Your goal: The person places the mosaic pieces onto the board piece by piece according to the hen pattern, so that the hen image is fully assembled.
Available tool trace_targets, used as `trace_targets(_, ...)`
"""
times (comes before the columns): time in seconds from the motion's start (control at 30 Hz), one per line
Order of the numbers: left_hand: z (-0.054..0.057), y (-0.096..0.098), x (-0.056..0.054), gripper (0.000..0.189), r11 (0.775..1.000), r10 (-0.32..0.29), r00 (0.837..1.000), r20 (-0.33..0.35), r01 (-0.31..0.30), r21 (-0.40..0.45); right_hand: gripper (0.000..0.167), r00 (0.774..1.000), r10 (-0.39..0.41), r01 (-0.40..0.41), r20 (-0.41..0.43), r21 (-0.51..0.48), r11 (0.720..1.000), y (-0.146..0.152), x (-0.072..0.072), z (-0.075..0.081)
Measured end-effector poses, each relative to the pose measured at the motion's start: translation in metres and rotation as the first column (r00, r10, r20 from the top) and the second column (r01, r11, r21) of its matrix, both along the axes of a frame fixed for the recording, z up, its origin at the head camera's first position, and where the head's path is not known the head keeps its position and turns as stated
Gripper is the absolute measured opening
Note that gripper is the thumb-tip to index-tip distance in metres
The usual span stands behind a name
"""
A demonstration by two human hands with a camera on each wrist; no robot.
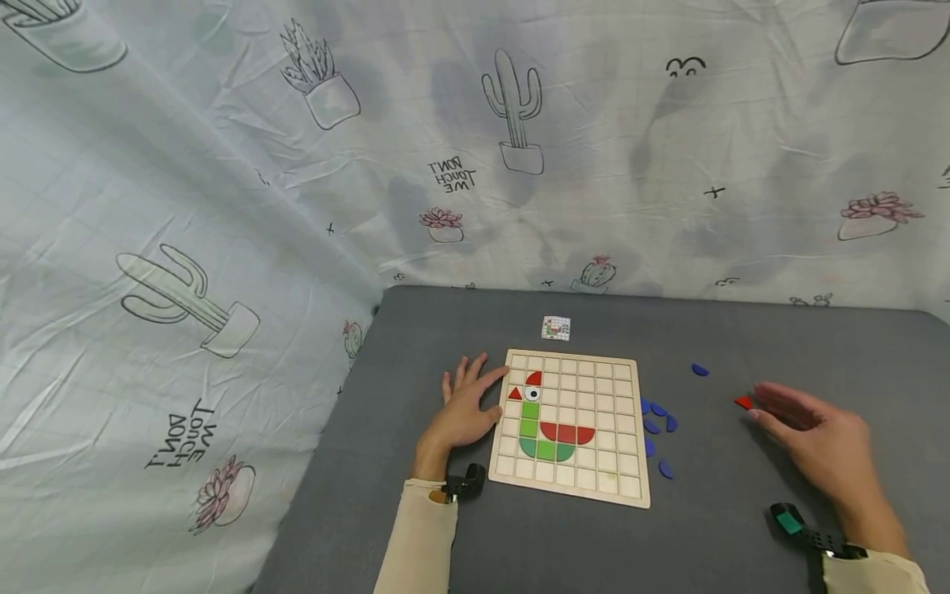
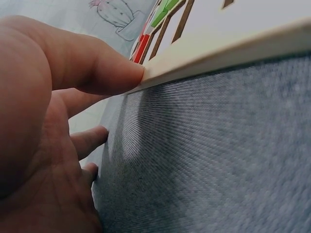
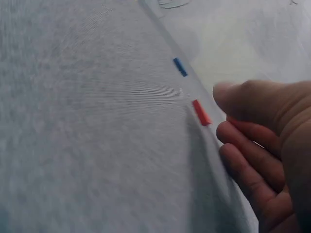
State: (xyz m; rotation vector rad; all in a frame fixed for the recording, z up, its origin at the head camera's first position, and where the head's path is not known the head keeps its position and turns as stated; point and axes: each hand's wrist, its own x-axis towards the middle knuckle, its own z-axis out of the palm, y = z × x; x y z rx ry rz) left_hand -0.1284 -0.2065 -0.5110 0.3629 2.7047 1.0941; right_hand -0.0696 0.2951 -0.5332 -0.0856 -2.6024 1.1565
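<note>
A wooden grid board [image 1: 609, 488] lies on the grey table, carrying red, green and white-eye pieces laid out as a bird. My left hand [image 1: 462, 417] rests at the board's left edge, its fingers spread and the thumb touching the rim, as the left wrist view also shows for the thumb [image 2: 116, 73]. To the right of the board, my right hand [image 1: 824, 437] hovers with relaxed fingers beside a small red triangle piece [image 1: 744, 403]. In the right wrist view the red piece [image 3: 201, 113] lies on the cloth just beyond the thumb, with nothing between the fingers.
Several blue half-round pieces [image 1: 651, 426] lie along the board's right edge, and another blue piece [image 1: 700, 370] sits farther back. Behind the board is a small picture card [image 1: 556, 328]. A printed cloth curtain [image 1: 594, 165] borders the table's back and left.
</note>
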Motion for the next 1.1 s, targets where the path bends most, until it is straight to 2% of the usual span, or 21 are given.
trace_targets(0.13, 0.0, 0.0, 0.0, 0.069, 1.0, -0.001, 1.0, -0.001, 0.001, 0.009, 0.04, 1.0, 0.012, -0.01, -0.021, 0.117, 0.993, 0.0, -0.008, -0.002)
trace_targets(0.27, 0.0, 0.0, -0.001, 0.07, 1.0, 0.0, 1.0, -0.007, 0.0, 0.01, 0.036, 0.999, 0.013, -0.006, -0.037, 0.163, 0.987, -0.001, -0.013, -0.003)
trace_targets(0.87, 0.002, 0.0, -0.001, 0.069, 1.0, 0.011, 1.0, -0.002, -0.011, 0.003, 0.035, 0.997, 0.028, -0.014, -0.071, 0.187, 0.982, -0.008, -0.018, -0.005)
trace_targets(1.1, -0.001, 0.0, -0.001, 0.069, 1.0, -0.001, 1.0, 0.0, 0.001, -0.005, 0.039, 0.992, 0.044, -0.026, -0.119, 0.152, 0.988, -0.014, -0.008, -0.001)
